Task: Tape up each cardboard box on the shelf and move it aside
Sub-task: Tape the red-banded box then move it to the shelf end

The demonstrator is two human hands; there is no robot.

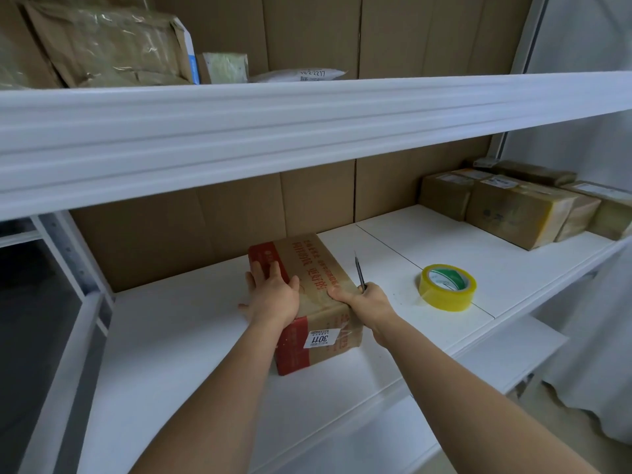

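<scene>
A brown cardboard box [316, 268] with red printed ends and a white "3011" label lies on the white shelf [178, 330]. My left hand [272, 295] lies flat on the box's top left edge, fingers spread and straight. My right hand [367, 304] holds the box's right side, thumb on top, while its fingers grip a thin dark blade or pen [359, 271] that points up and away. A roll of yellow tape [447, 286] stands on the shelf to the right of the box, apart from both hands.
Several taped brown boxes [519, 208] are stacked at the shelf's far right. Flat cardboard sheets [239, 213] line the back. The upper shelf [307, 131] overhangs close above and carries wrapped parcels [109, 46]. A white curtain [595, 285] hangs at the right.
</scene>
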